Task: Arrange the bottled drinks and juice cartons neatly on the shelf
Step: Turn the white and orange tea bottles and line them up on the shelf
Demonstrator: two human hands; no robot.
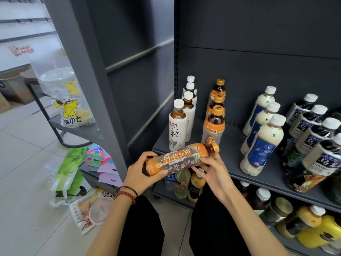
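An orange-capped tea bottle (181, 158) lies sideways in the air just in front of the grey shelf (234, 163). My left hand (143, 173) grips its base and my right hand (212, 169) holds its neck end. On the shelf stand rows running front to back: white-labelled tea bottles (177, 126), orange tea bottles (214, 124), creamy milk-tea bottles with blue labels (262, 145) and dark Suntory bottles (317, 152).
A lower shelf (299, 239) holds mixed bottles, yellow drinks and a jar. A dark upright panel (103, 89) stands to the left. On the tiled floor lie a green tea bag (68, 172), packets and a plastic cup (100, 211). A trolley with a duck-print bag (70, 106) stands behind.
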